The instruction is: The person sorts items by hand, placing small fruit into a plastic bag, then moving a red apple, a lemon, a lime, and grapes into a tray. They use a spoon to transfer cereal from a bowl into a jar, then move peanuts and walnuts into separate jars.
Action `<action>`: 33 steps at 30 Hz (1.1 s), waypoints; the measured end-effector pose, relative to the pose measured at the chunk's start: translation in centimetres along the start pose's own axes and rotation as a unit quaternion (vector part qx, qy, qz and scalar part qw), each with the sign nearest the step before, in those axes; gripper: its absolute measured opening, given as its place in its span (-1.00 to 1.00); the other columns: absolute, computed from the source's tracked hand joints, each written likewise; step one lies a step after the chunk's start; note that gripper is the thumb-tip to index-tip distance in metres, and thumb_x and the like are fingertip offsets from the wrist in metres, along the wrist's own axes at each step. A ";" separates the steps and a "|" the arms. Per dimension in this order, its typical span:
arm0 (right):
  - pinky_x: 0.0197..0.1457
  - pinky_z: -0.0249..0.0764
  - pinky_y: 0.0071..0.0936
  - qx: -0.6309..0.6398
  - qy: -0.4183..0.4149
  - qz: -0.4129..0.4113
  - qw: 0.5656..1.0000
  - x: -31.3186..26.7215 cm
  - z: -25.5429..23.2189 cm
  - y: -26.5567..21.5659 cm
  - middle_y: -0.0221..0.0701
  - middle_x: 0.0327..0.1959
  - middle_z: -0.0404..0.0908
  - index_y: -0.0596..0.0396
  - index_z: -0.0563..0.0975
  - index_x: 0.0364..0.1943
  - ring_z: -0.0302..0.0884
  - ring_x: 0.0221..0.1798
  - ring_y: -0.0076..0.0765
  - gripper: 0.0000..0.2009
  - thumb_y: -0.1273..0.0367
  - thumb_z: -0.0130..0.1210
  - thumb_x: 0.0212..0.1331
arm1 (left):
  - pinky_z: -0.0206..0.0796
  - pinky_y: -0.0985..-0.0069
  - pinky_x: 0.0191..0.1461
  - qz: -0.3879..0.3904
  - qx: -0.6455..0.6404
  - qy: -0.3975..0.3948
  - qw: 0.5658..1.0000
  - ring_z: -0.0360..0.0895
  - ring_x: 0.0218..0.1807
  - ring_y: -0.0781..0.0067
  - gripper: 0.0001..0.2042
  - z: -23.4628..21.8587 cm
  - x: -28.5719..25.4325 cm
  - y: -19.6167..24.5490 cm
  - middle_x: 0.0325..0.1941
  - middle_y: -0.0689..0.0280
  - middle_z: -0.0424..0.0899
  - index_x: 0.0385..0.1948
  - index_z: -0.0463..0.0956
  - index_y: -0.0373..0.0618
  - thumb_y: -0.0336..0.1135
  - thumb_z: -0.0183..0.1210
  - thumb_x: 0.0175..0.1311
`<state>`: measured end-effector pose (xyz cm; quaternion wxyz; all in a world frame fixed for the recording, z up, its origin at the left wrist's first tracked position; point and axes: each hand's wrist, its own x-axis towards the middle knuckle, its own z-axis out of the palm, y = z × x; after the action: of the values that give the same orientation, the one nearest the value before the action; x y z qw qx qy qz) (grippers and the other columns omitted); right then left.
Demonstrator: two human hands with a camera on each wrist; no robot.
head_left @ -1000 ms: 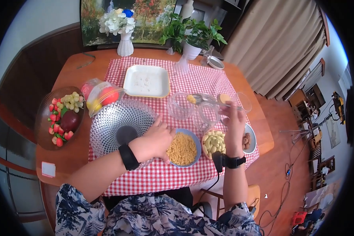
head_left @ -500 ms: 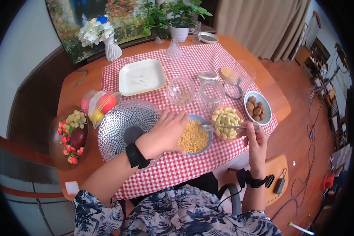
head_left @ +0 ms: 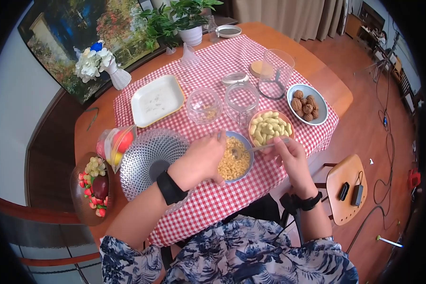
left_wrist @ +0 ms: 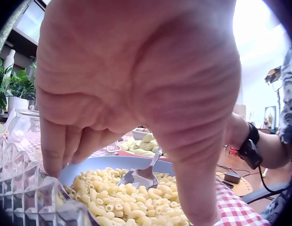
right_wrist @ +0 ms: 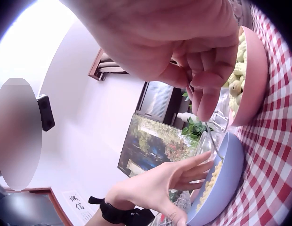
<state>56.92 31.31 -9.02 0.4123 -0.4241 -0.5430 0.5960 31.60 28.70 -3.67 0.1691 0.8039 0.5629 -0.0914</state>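
My right hand pinches the handle of a metal spoon, whose head rests in the elbow macaroni. A blue bowl holds this macaroni. The left hand arches over the bowl's left side, thumb toward the near rim and fingers toward the far rim, all fairly straight. Just left of it is a large clear faceted glass bowl. The right hand hovers at the near edge of a pink bowl of pale shelled-looking peanuts.
Behind the bowls stand a round clear jar with some macaroni inside, a clamp jar and a tall clear canister. A bowl of walnuts is at the right. A white tray and a fruit dish lie leftward.
The right hand has brought the spoon from above the jars down into the macaroni. The left hand stays at the blue bowl; the head view has shifted.
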 end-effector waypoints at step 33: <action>-0.47 0.31 -0.75 0.079 0.078 0.023 0.993 0.1 -2.0 -0.7 -0.37 -0.39 0.72 0.22 0.58 -0.14 0.67 -0.41 -0.56 -0.66 0.18 -0.04 0.47 | 0.34 0.26 0.32 -0.114 -0.180 0.152 0.965 0.50 0.25 -0.07 -0.02 -8.2 -0.7 -3.3 0.23 -0.22 0.48 0.28 0.25 -0.48 -0.05 0.54 -0.18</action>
<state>58.86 32.10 -8.44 0.4718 -0.4480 -0.4500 0.6117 27.90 32.21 3.56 0.2119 0.6951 0.6771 0.1157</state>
